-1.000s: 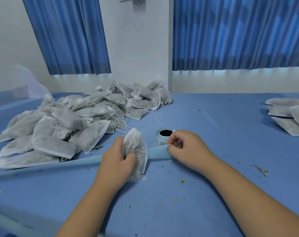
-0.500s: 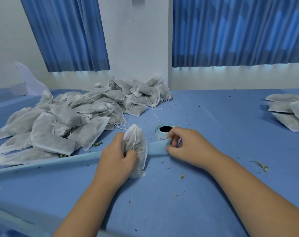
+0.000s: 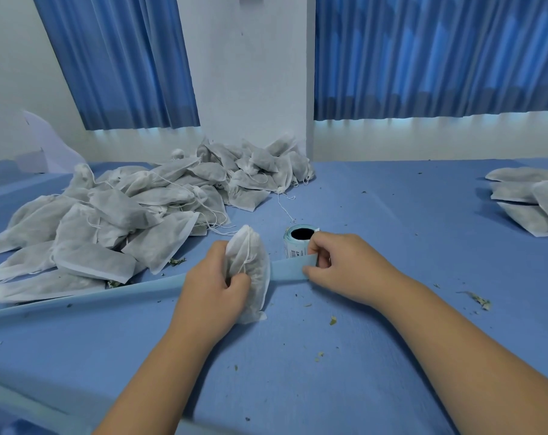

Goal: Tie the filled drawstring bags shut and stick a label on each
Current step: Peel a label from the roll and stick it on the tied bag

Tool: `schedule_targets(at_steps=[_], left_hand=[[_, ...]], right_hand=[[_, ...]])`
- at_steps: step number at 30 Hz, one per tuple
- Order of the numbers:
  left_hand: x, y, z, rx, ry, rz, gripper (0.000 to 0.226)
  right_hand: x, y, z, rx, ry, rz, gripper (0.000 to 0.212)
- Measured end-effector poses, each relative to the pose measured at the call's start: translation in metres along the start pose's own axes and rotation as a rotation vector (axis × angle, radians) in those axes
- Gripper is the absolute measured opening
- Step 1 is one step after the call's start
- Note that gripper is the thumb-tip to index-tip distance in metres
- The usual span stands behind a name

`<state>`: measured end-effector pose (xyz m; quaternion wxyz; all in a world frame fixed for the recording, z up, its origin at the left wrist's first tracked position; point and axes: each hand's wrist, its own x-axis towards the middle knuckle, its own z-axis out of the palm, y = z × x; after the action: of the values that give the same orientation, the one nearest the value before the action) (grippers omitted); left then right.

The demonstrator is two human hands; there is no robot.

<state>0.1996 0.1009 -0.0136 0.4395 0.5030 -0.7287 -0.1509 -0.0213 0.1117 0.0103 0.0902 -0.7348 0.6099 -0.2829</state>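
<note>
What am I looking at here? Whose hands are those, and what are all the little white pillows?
You are seeing through a camera worn on a person's head, looking down at their own two hands. No machine here. The left hand grips one small white bag with a string at its top. The right hand pinches a pale blue strip that comes off a roll of labels standing just behind it. They work over a blue table dotted with dry leaf crumbs. The "pillows" are more filled bags: a big pile on the left and a few bags on the far right. Blue curtains hang behind.
</note>
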Motion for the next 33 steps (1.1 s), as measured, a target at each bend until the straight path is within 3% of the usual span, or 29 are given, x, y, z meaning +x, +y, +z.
schedule_targets(at_steps=[4,13,17,20,26,33], left_hand=[[0.0,0.004,-0.001,-0.035,-0.018,-0.013,0.005],[0.001,0.001,0.001,-0.034,0.011,-0.029,0.01],[0.002,-0.005,0.003,-0.013,0.033,-0.047,0.03],[0.003,-0.005,0.003,0.004,0.024,-0.056,0.03],[0.001,-0.001,0.002,0.001,0.007,-0.038,0.036],[-0.001,0.01,-0.001,-0.057,-0.051,0.12,0.017]], right_hand=[[0.0,0.002,-0.002,0.137,0.033,0.021,0.018],[0.001,0.01,-0.009,0.288,0.073,0.11,0.032],[-0.001,0.016,-0.022,0.318,0.036,0.22,0.026],[-0.003,0.019,-0.03,0.29,-0.011,0.266,0.024],[-0.008,0.018,-0.047,0.373,0.068,0.317,0.024],[-0.014,0.011,-0.056,0.709,0.076,0.234,0.029]])
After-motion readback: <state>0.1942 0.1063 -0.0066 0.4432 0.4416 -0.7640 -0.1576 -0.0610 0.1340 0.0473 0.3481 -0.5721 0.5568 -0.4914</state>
